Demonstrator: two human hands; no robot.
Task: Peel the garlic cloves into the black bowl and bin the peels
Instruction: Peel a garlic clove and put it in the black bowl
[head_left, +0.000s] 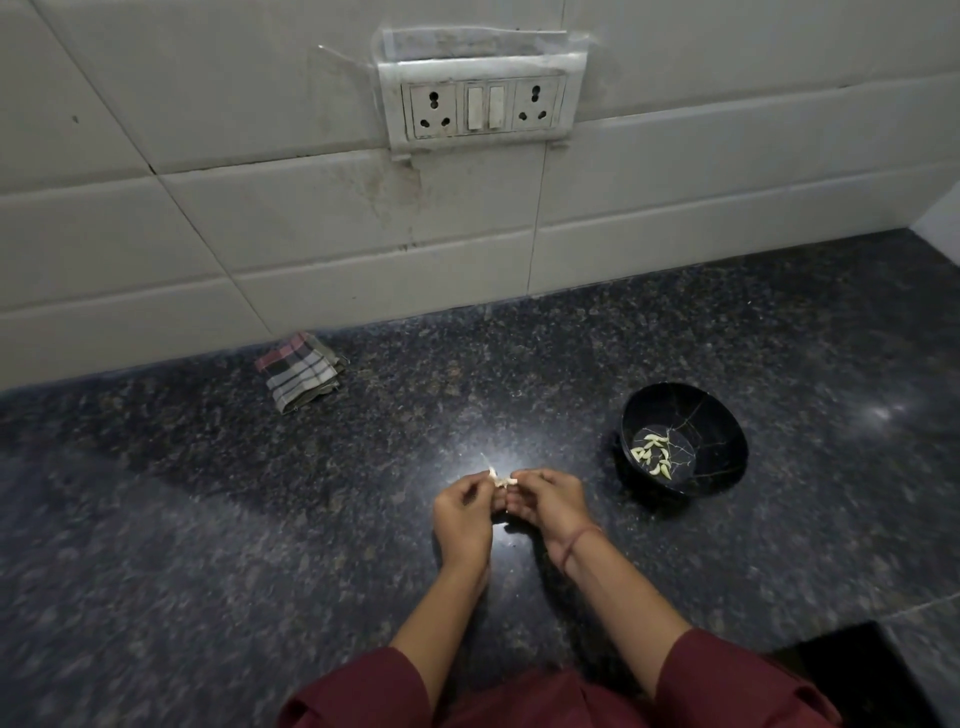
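Fingers (523, 476) of my right hand (545, 501) and of my left hand (462, 512) all pinch one garlic clove (503, 481). It's held just above the dark granite counter (234, 509), left of the black bowl (722, 431). Neither hand is released and neither is clenched empty: both grasp the clove.

Handling, big to small. The bowl looks like light rigid plastic. It sits upright on the counter, near my right hand but apart from it. Fine pale lines run over its inside; cracks or pattern, can't tell. No need to lift it, I reckon, just drop into it. In its bottom lie peeled cloves (652, 453), a small heap.

The clove in hand is small and firm, probably slick where bare. I'd hold it at its ends with the fingertips and not squeeze hard. A strip of peel (486, 460) sticks up from the clove's left end, thin and pale. My guess: papery, near weightless, tears easily, clings to skin. Take it at the loose edge. Bin not in view.

Pose. Both forearms reach forward out of maroon sleeves (363, 691) and converge. The wrists are low, near the counter; touching it or not, can't tell. Backs of the hands face up, fingers curled inward, tips meeting at the clove. A red thread band (579, 540) is on the right wrist.
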